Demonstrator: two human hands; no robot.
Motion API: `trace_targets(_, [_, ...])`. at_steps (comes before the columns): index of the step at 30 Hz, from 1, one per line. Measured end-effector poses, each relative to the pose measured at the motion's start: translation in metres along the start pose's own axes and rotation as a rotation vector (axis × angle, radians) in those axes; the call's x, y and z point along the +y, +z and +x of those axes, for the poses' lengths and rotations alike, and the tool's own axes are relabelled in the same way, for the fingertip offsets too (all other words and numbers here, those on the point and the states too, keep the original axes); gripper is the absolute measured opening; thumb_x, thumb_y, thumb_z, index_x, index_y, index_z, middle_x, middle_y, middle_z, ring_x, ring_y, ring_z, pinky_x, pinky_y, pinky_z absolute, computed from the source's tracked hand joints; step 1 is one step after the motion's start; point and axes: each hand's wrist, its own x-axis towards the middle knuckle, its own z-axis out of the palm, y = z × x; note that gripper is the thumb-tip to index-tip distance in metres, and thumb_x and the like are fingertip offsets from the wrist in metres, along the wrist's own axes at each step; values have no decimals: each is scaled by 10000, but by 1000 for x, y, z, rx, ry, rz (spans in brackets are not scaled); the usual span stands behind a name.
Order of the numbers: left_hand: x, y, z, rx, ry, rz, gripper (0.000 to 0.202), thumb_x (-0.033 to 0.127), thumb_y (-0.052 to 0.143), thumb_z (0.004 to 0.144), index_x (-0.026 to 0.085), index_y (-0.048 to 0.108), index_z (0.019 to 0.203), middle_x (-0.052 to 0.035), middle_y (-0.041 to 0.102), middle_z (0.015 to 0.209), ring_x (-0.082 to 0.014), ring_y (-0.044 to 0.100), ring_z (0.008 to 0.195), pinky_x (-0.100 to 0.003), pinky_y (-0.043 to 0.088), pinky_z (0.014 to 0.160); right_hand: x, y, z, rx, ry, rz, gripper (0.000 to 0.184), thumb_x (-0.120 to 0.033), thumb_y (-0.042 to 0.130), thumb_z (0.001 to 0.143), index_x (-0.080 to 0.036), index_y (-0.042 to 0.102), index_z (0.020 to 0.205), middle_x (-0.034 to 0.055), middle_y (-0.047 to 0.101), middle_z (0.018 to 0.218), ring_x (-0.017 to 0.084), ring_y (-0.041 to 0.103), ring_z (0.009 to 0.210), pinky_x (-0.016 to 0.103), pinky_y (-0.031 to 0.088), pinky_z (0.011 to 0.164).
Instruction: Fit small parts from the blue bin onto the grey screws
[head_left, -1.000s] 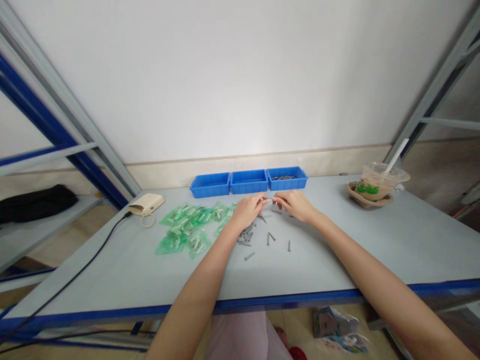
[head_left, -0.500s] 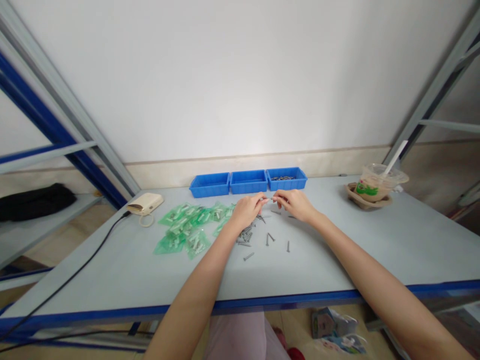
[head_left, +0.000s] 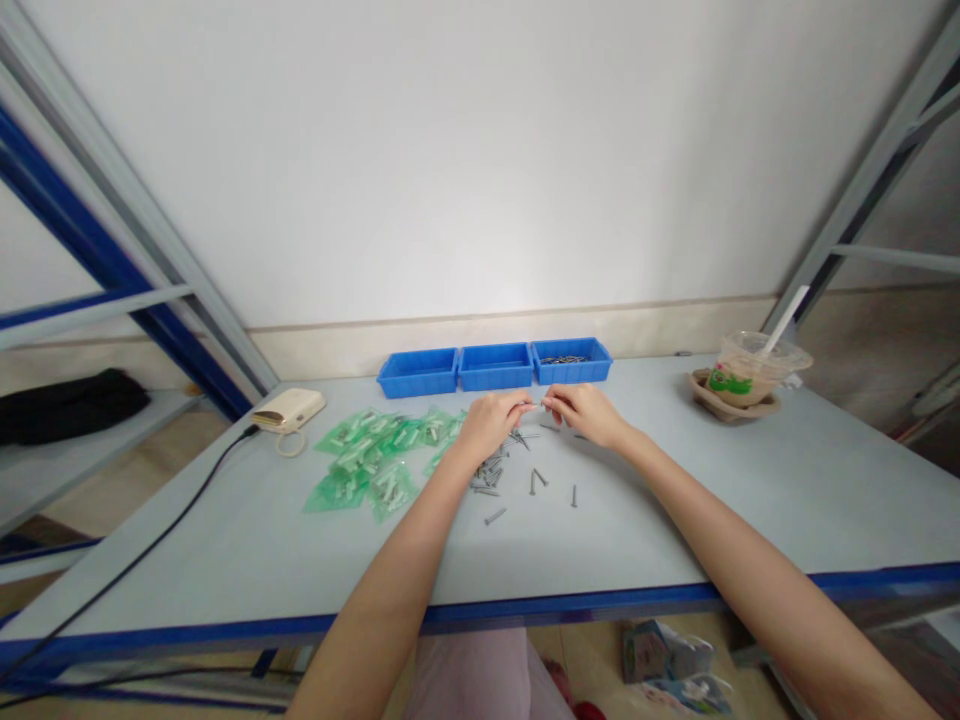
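Note:
My left hand (head_left: 489,422) and my right hand (head_left: 583,412) meet fingertip to fingertip over the table, in front of the blue trays. Both are closed in a pinch on one thin grey screw (head_left: 538,404), mostly covered by the fingers. Below my left hand lies a pile of grey screws (head_left: 491,472), partly hidden by the hand and forearm. A few loose screws (head_left: 574,496) are scattered nearer the table's front edge. Left of the pile, several green plastic bags (head_left: 367,450) of small pale and grey parts lie overlapping.
Three blue trays (head_left: 495,380) stand in a row by the wall; the right one holds small metal pieces (head_left: 564,359). A drink cup (head_left: 742,375) with a straw sits in a brown holder (head_left: 701,396) at right. A cream-coloured device (head_left: 291,408) with a black cable (head_left: 172,528) lies at left.
The camera view has shifted slightly. Both hands stay together in the same pinch, with only small finger movements. The screws and bags on the table have not moved.

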Motion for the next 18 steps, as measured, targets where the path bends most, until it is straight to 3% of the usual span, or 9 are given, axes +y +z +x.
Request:
trace_targets(5, [0,0,0,12,-33,31,288,322,396,898,204,645,815,-6,628,648,-141,582,696,-209,363,657,-3,-2,0,-23,-8,39,277,-355,405,902,-177,602,821,-15,623,616,100,510,537,199,311,580])
trace_targets(11, [1,1,0,30,-24,20,238,345,397,900,232,602,943,22,612,607,-143,584,650,-209,355,616,-2,-1,0,26,-24,30,304,-298,380,910,-173,594,734,-11,615,611,100,505,544,200,308,581])
trace_targets(14, [1,0,0,41,-20,46,234,340,398,899,229,604,906,17,608,613,-142,578,637,-207,343,607,-2,-2,0,16,-19,38,334,-326,370,915,-173,585,711,-9,612,606,104,512,551,199,309,580])
trace_targets(18, [1,1,0,51,-9,34,278,320,366,910,216,609,825,10,611,626,-137,569,626,-209,337,609,-3,-1,-1,23,2,61,245,-352,408,900,-188,587,867,-19,622,625,107,518,541,198,320,579])
